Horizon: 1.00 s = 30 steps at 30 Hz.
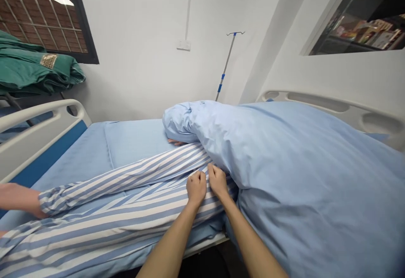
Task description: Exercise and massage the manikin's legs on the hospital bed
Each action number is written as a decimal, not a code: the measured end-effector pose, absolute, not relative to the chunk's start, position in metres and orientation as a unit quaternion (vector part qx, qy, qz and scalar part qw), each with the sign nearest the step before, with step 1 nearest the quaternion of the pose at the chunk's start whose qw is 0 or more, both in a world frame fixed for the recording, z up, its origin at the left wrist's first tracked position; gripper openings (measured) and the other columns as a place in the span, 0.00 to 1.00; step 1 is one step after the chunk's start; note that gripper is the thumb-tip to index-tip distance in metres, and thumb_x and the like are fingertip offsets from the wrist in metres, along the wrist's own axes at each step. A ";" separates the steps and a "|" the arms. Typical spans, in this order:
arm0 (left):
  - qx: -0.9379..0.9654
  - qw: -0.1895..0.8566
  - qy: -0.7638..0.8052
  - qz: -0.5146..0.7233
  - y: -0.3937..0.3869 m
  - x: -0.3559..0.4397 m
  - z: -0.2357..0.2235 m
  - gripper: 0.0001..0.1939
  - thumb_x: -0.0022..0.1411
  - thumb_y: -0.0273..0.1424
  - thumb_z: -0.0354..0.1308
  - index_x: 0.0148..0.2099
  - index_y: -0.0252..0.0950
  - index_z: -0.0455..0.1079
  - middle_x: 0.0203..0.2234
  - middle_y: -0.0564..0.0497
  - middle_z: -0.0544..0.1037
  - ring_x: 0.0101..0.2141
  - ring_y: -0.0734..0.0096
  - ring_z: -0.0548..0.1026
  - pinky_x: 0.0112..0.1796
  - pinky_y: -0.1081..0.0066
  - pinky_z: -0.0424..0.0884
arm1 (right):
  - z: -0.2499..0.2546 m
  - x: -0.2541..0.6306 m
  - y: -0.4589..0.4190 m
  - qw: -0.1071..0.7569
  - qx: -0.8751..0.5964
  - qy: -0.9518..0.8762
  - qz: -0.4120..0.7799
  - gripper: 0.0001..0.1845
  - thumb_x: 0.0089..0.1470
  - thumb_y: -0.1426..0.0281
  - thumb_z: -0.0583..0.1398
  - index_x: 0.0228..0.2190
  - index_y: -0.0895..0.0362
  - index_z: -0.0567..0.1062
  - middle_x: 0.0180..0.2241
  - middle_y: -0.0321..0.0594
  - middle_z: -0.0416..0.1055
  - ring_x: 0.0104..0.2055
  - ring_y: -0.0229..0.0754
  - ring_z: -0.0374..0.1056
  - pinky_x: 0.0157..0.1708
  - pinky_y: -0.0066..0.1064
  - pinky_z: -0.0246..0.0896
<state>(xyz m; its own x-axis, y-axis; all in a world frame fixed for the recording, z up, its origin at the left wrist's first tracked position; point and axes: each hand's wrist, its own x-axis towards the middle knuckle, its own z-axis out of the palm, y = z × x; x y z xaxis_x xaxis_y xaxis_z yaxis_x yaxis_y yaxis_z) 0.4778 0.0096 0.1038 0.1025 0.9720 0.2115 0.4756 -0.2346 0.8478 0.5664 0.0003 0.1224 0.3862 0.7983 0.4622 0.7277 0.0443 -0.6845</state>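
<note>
A figure in blue-and-white striped pyjamas (126,193) lies on a hospital bed, legs stretched toward the left. A light blue quilt (284,168) covers its upper part on the right. My left hand (196,186) and my right hand (217,180) sit side by side at the pyjama waist, right at the quilt's edge. Both are closed, pinching the striped cloth. A bare foot (19,200) sticks out of a trouser leg at the far left. Part of the figure's hand (176,142) shows under the quilt's far fold.
The bed has a light blue sheet (133,141), a white-and-blue footboard (41,136) on the left and a white headboard (335,107) on the right. An IV pole (226,65) stands by the white wall. Folded green cloth (31,67) is stacked at the upper left.
</note>
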 end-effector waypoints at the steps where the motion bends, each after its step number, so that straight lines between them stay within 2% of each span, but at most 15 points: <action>1: 0.675 0.319 0.527 0.405 0.009 0.477 0.104 0.18 0.60 0.34 0.41 0.20 0.37 0.60 0.17 0.53 0.68 0.24 0.74 0.64 0.28 0.73 0.53 | 0.117 0.568 0.001 0.464 -0.700 -0.542 0.033 0.25 0.56 0.57 0.43 0.15 0.57 0.62 0.15 0.37 0.63 0.20 0.35 0.53 0.23 0.28 0.44; 8: 0.690 0.369 0.481 0.396 0.014 0.430 0.101 0.18 0.57 0.34 0.42 0.16 0.37 0.53 0.13 0.56 0.58 0.21 0.76 0.58 0.25 0.73 0.50 | 0.099 0.568 0.001 0.463 -0.723 -0.512 0.000 0.25 0.55 0.56 0.43 0.16 0.57 0.62 0.16 0.38 0.62 0.21 0.36 0.53 0.24 0.29 0.46; 13: 0.691 0.346 0.509 0.380 0.023 0.318 0.098 0.18 0.56 0.36 0.43 0.16 0.36 0.50 0.13 0.58 0.54 0.20 0.77 0.56 0.24 0.74 0.49 | 0.099 0.569 0.001 0.454 -0.731 -0.509 -0.001 0.23 0.54 0.57 0.43 0.16 0.56 0.60 0.15 0.37 0.60 0.21 0.36 0.52 0.23 0.29 0.45; 18: 0.647 0.316 0.574 0.390 0.024 0.183 0.112 0.19 0.56 0.41 0.43 0.18 0.37 0.53 0.14 0.57 0.56 0.21 0.76 0.57 0.25 0.74 0.52 | 0.101 0.567 0.000 0.437 -0.741 -0.510 0.000 0.22 0.53 0.57 0.43 0.15 0.56 0.58 0.15 0.36 0.58 0.21 0.36 0.52 0.23 0.29 0.45; 24: 0.603 0.250 0.659 0.374 0.007 0.067 0.100 0.20 0.56 0.42 0.44 0.18 0.37 0.52 0.14 0.57 0.56 0.21 0.75 0.59 0.26 0.75 0.54 | 0.101 0.566 0.000 0.434 -0.746 -0.506 -0.001 0.22 0.52 0.56 0.44 0.15 0.56 0.59 0.15 0.37 0.58 0.21 0.38 0.53 0.23 0.29 0.46; 30: 0.598 0.098 0.743 0.283 -0.004 0.042 0.076 0.16 0.57 0.38 0.43 0.20 0.37 0.54 0.16 0.56 0.61 0.23 0.75 0.61 0.27 0.75 0.52 | 0.097 0.567 0.002 0.412 -0.757 -0.506 -0.002 0.22 0.52 0.56 0.44 0.17 0.56 0.61 0.16 0.38 0.60 0.22 0.40 0.55 0.23 0.29 0.48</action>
<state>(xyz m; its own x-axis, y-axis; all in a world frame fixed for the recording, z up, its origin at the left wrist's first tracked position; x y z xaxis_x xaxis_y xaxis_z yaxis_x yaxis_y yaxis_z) 0.0420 -0.0041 0.0761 -0.2656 0.9445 0.1932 0.8336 0.1243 0.5382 0.5669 0.0019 0.0967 0.4870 0.7654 0.4208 0.7687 -0.1468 -0.6225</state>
